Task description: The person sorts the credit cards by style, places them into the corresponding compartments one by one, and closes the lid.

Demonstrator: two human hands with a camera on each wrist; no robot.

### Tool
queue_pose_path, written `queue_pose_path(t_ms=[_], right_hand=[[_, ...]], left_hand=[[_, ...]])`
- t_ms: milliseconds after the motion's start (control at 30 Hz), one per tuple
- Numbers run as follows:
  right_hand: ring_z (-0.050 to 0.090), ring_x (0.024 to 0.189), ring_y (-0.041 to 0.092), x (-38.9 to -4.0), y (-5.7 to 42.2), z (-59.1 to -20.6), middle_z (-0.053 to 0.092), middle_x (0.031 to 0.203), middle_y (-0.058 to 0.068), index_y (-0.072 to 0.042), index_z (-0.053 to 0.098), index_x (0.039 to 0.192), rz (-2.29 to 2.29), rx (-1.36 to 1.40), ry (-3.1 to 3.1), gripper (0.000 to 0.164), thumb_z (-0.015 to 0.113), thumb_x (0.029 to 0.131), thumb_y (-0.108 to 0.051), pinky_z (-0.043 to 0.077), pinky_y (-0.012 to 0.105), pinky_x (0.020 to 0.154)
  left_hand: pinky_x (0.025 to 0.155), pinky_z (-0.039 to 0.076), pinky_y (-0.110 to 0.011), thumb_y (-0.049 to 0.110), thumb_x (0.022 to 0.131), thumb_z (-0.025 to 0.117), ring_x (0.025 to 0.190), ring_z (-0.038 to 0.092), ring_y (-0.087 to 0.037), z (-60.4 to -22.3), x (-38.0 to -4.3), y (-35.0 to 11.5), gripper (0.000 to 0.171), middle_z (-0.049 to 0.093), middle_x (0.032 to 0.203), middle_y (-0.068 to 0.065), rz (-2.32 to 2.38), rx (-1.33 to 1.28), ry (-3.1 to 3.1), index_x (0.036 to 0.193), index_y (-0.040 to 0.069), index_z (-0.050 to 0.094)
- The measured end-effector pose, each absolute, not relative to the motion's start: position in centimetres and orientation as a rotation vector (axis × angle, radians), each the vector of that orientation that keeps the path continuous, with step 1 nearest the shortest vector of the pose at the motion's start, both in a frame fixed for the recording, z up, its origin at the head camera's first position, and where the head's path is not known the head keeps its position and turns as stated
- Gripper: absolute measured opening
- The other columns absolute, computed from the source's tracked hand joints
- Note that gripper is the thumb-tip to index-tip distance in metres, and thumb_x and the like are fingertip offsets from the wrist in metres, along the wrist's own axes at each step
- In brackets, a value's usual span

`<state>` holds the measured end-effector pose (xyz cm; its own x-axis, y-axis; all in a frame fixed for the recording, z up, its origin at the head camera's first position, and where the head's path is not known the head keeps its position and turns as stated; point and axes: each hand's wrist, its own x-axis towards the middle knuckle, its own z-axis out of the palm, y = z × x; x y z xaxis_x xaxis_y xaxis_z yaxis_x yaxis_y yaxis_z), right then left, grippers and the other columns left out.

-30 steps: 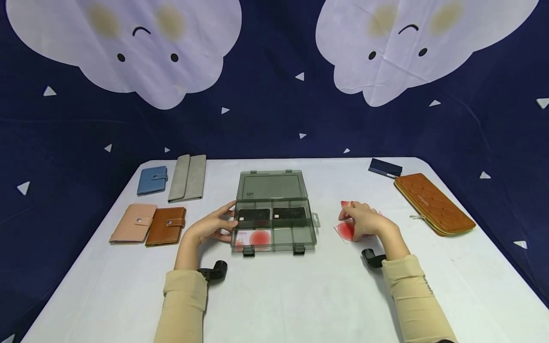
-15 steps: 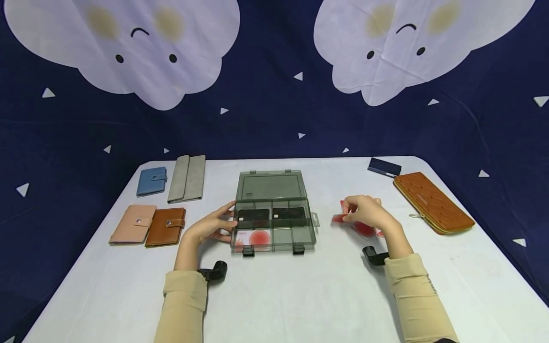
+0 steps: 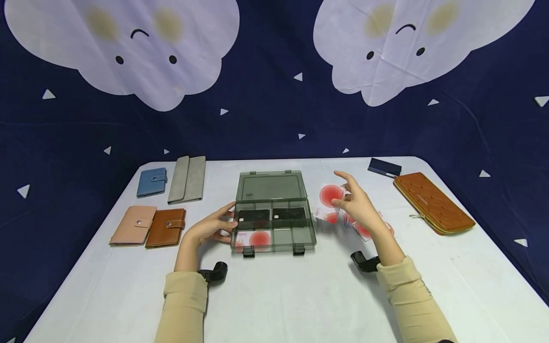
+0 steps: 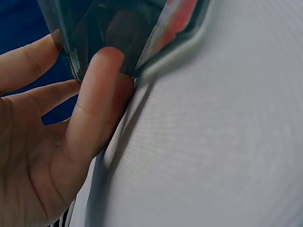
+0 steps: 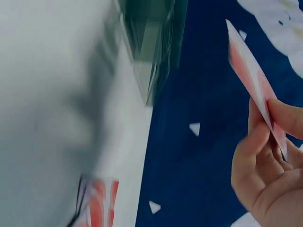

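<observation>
White table (image 3: 274, 295) standing before navy backdrop (image 3: 266, 128); right hand (image 3: 359, 204) pinching red-and-white card (image 3: 329, 195), holding it above table between box (image 3: 272, 186) and loose cards (image 3: 363, 232); left hand (image 3: 211, 226) resting relaxed fingers against box's left side

Over on the white table (image 3: 274, 295), the person's left hand (image 3: 212, 225) touches the left side of an open, see-through grey-green plastic box with compartments (image 3: 272, 187), two black cards (image 3: 254, 216) in its back row. The right hand (image 3: 358, 205) pinches a white card with a red circle (image 3: 329, 195), raised beside the box, near more red-and-white cards (image 3: 363, 232).
</observation>
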<state>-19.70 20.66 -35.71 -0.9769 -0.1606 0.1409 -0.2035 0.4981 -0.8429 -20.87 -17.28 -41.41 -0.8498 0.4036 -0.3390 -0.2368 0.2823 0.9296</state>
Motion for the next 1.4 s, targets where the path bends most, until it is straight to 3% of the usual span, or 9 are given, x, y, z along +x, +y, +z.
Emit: queue_pose_path(t_ms=[133, 267, 333, 533, 700, 900, 1033, 1400], right_hand=[[0.051, 0.080, 0.024, -19.3, 19.4, -36.0, 0.044, 0.124, 0.022, -0.016, 0.035, 0.143, 1.592, 0.403, -2.660, 0.071, 0.061, 0.081, 0.008, 0.049, 0.026, 0.065], [0.054, 0.088, 0.024, -18.9, 17.9, -36.6, 0.042, 0.124, 0.018, -0.007, 0.052, 0.125, 1.713, 0.427, -2.603, 0.045, 0.059, 0.082, 0.007, 0.051, 0.025, 0.068], [0.055, 0.076, 0.020, -18.8, 17.2, -37.0, 0.048, 0.114, 0.018, -0.003, 0.055, 0.115, 1.738, 0.428, -2.585, 0.031, 0.060, 0.084, 0.003, 0.050, 0.024, 0.066], [0.055, 0.075, 0.014, -18.4, 15.6, -38.2, 0.065, 0.085, 0.009, -0.006, 0.059, 0.092, 1.517, 0.533, -2.695, 0.009, 0.065, 0.084, -0.005, 0.044, 0.027, 0.066], [0.057, 0.075, 0.013, -18.2, 15.1, -39.0, 0.064, 0.076, 0.000, -0.010, 0.058, 0.085, 1.235, 0.696, -2.871, 0.010, 0.066, 0.083, -0.004, 0.045, 0.029, 0.068], [0.055, 0.068, 0.008, -18.1, 14.9, -38.9, 0.063, 0.073, -0.003, -0.011, 0.061, 0.087, 1.061, 0.868, -2.949, 0.007, 0.065, 0.084, -0.006, 0.045, 0.027, 0.066], [0.054, 0.073, 0.008, -18.2, 14.7, -38.9, 0.061, 0.076, -0.006, -0.012, 0.064, 0.087, 0.914, 0.906, -2.948, 0.006, 0.067, 0.083, -0.009, 0.045, 0.028, 0.070], [0.055, 0.083, 0.018, -18.1, 14.8, -38.7, 0.062, 0.084, -0.002, -0.011, 0.071, 0.092, 0.608, 0.956, -2.936, 0.011, 0.070, 0.081, -0.014, 0.046, 0.035, 0.076]], left_hand=[[0.069, 0.056, -0.032, 0.012, 0.092, 0.055, 0.088, 0.050, -0.020, -41.4, -20.9, -17.3, 0.076, 0.018, 0.143, -0.022, 1.611, 0.150, 2.030, 0.151, 0.017, 0.007], [0.069, 0.056, -0.032, 0.012, 0.092, 0.054, 0.089, 0.050, -0.021, -41.4, -20.9, -17.2, 0.076, 0.018, 0.143, -0.022, 1.610, 0.152, 2.030, 0.151, 0.017, 0.006], [0.069, 0.056, -0.032, 0.012, 0.092, 0.054, 0.088, 0.050, -0.021, -41.3, -20.9, -17.2, 0.076, 0.018, 0.142, -0.022, 1.611, 0.151, 2.029, 0.151, 0.016, 0.006], [0.069, 0.056, -0.033, 0.012, 0.092, 0.055, 0.088, 0.050, -0.021, -41.3, -20.9, -17.1, 0.076, 0.018, 0.142, -0.022, 1.607, 0.150, 2.026, 0.151, 0.016, 0.006], [0.069, 0.056, -0.033, 0.012, 0.091, 0.055, 0.088, 0.049, -0.021, -41.5, -21.1, -17.2, 0.076, 0.018, 0.142, -0.021, 1.606, 0.149, 2.026, 0.151, 0.017, 0.007], [0.070, 0.056, -0.033, 0.012, 0.091, 0.055, 0.088, 0.049, -0.021, -41.5, -21.1, -17.2, 0.076, 0.019, 0.142, -0.020, 1.606, 0.144, 2.032, 0.151, 0.018, 0.007], [0.070, 0.056, -0.033, 0.012, 0.091, 0.055, 0.089, 0.049, -0.021, -41.5, -21.1, -17.2, 0.076, 0.019, 0.142, -0.020, 1.606, 0.148, 2.033, 0.151, 0.018, 0.007], [0.069, 0.055, -0.033, 0.012, 0.092, 0.054, 0.088, 0.049, -0.020, -41.4, -21.0, -17.3, 0.076, 0.018, 0.142, -0.021, 1.614, 0.148, 2.027, 0.151, 0.017, 0.006]])
